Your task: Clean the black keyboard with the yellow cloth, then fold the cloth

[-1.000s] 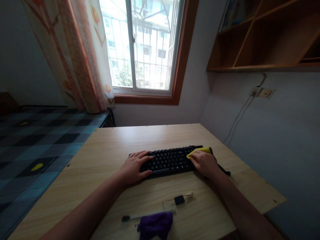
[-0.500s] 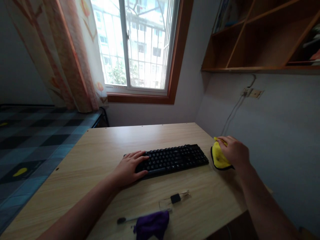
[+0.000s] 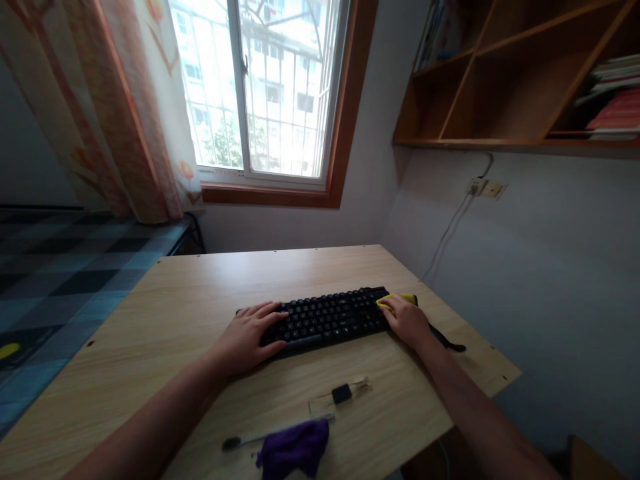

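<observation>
A black keyboard (image 3: 330, 320) lies on the light wooden desk (image 3: 210, 280). My left hand (image 3: 250, 333) rests on its left end, fingers spread over the keys and the thumb along the front edge. At the keyboard's right end, my right hand (image 3: 407, 323) is closed on a yellow cloth (image 3: 411, 298) with dark edging, pressed against the keys there. Part of the cloth is hidden under the hand. A black strap (image 3: 450, 343) trails on the desk to the right of that wrist.
In front of the keyboard lie a purple cloth (image 3: 295, 450), a thin stick with a dark brush-like end (image 3: 231, 443) and a small black block (image 3: 341, 394) with clear and tan parts. A wall shelf (image 3: 515, 93) hangs at upper right; a bed (image 3: 100, 267) stands left.
My right hand has moved left with the yellow cloth, from beside the keyboard onto its right end. The left hand stays on the keyboard. The view has turned slightly right.
</observation>
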`<state>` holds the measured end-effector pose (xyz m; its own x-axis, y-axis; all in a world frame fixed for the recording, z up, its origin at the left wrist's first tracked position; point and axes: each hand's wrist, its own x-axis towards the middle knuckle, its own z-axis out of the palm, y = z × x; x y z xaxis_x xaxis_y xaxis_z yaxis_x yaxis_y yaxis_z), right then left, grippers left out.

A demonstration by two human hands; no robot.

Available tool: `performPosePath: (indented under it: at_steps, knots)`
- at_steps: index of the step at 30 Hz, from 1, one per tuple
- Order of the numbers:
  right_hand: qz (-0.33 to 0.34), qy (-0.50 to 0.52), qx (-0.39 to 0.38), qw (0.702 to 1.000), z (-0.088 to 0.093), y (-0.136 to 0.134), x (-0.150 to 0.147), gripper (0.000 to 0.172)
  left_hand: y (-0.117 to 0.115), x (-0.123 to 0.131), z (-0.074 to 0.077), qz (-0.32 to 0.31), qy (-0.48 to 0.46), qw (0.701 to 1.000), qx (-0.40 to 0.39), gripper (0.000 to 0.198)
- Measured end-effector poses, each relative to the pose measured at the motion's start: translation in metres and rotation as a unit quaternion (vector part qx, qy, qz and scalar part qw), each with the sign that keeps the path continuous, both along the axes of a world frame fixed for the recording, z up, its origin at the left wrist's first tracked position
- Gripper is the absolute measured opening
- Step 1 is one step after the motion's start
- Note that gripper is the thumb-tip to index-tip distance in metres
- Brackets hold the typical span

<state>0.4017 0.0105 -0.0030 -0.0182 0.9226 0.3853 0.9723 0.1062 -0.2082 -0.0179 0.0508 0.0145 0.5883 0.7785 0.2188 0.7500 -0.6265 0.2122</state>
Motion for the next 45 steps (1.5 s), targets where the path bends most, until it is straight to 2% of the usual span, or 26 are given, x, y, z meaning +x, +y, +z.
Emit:
performPosePath:
  at_steps: [4,8,11,15,23,27,31,33,38,45]
  knots:
    - [-0.012,0.023,0.011,1.000,-0.004,0.003,0.001,0.032,0.000,0.000,-0.001,-0.001,-0.011,1.000,0.004,0.056]
    - [0.018,0.032,0.041,0.998,-0.009,0.003,0.002,0.032,-0.001,0.001,0.000,0.001,-0.012,1.000,0.003,0.056]
    - [0.038,0.006,0.023,0.999,-0.008,-0.001,0.000,0.033,-0.002,0.002,0.002,0.002,-0.005,1.000,0.000,0.057]
    - [0.023,0.003,-0.002,1.000,-0.003,-0.002,-0.004,0.032,-0.002,0.002,0.002,0.003,-0.003,1.000,-0.004,0.056]
    - [0.035,0.070,-0.027,0.997,-0.005,0.005,0.004,0.028,0.000,0.000,-0.002,0.004,-0.007,1.000,0.000,0.057]
    - [0.028,0.118,0.048,0.991,-0.008,0.004,0.015,0.029,0.001,0.000,-0.003,0.002,-0.010,1.000,0.004,0.057]
    - [-0.032,0.154,0.154,0.975,-0.007,0.002,0.024,0.033,0.000,0.001,0.000,0.002,-0.001,1.000,0.000,0.057]
    - [-0.024,0.143,0.135,0.980,-0.007,0.002,0.023,0.032,-0.001,0.002,0.001,0.005,0.005,1.000,-0.003,0.056]
    - [0.009,0.076,0.023,0.997,-0.010,0.002,0.015,0.030,-0.002,0.003,0.003,0.010,0.018,1.000,-0.007,0.057]
    - [0.046,0.112,0.013,0.993,-0.010,0.006,0.019,0.024,-0.001,0.002,0.002,0.006,0.011,1.000,-0.004,0.057]
